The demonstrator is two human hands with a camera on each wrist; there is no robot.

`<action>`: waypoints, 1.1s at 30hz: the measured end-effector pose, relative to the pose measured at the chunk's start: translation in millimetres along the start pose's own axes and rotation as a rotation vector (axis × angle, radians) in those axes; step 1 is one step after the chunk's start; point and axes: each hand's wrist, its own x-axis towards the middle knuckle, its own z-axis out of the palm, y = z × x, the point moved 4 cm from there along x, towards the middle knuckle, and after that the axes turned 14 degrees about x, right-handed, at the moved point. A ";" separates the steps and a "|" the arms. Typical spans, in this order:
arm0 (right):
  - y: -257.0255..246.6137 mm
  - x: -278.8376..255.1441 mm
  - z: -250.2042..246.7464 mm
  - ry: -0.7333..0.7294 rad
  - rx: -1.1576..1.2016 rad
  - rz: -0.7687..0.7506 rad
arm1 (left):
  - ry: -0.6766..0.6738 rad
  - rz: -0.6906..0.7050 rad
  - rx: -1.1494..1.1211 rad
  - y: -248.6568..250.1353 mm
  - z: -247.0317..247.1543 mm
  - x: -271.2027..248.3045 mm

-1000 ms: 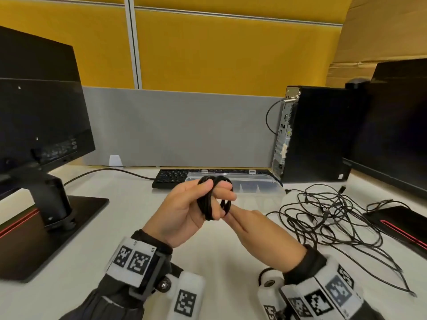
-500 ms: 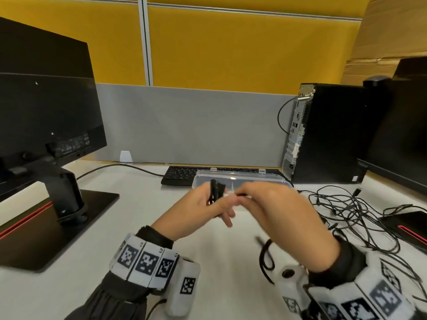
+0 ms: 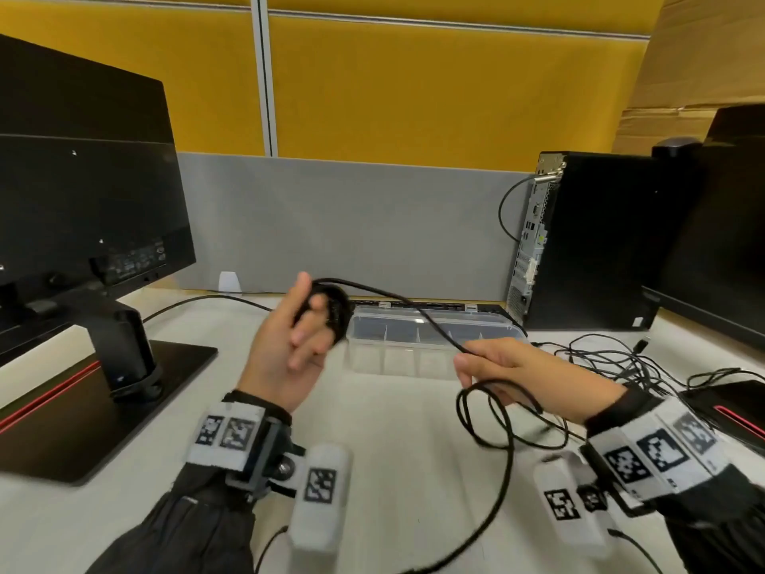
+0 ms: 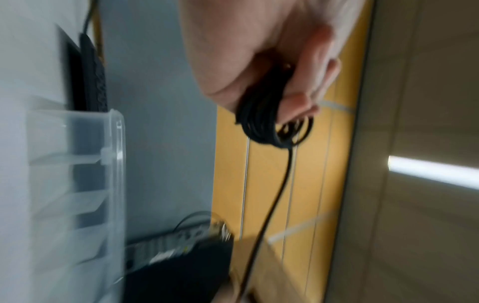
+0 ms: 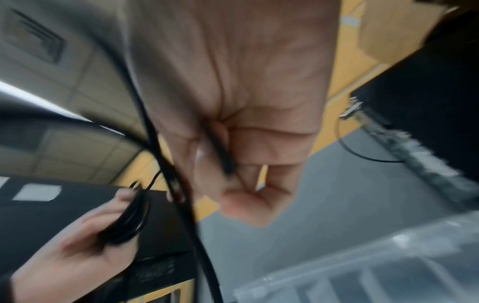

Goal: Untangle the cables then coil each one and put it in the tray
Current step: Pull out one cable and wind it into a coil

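— Black cable coil (image 3: pixel 331 310), where are we holding it?
— Left hand (image 3: pixel 285 350) is gripping it above the counter (image 3: pixel 393 470), beside the clear tray (image 3: pixel 430 325); right hand (image 3: pixel 521 370) is pinching its loose strand (image 3: pixel 414 310).

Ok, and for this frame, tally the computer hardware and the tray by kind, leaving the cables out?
Monitors: 2
Computer tower: 1
Keyboard: 1
Clear tray: 1
Total: 5
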 end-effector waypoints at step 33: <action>69.6 -73.3 -123.1 0.838 -0.226 0.243 | 0.579 0.316 -0.282 34.6 -100.3 3.9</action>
